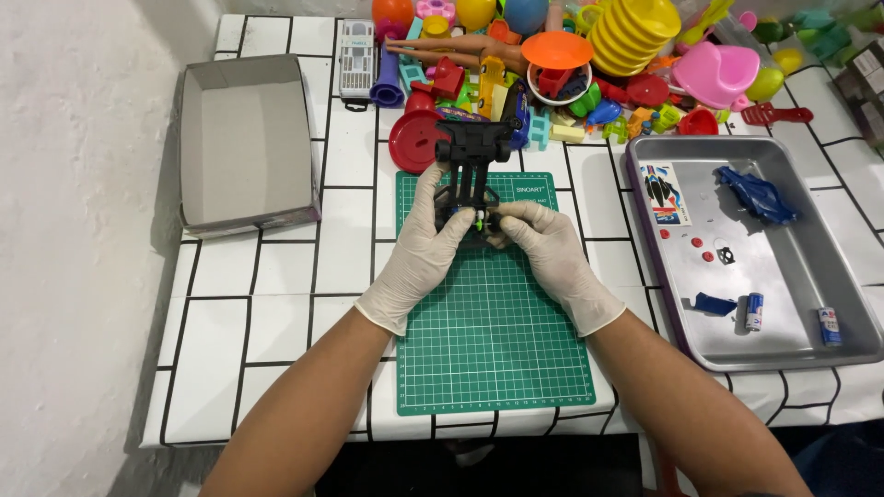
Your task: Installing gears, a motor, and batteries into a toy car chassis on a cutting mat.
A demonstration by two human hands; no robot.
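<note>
Table [285,304] covered in white cloth with a black grid of lines, set against a white wall. Lying directly on it: a green cutting mat [497,340] at centre, an open grey cardboard box [247,138] to the left, a metal tray [792,276] to the right. A heap of coloured plastic toys [571,64] occupies the far edge, with a red disc [414,143] just beyond the mat

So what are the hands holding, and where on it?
Both gloved hands, left hand and right hand, grip a black toy car chassis at its near end.
</note>
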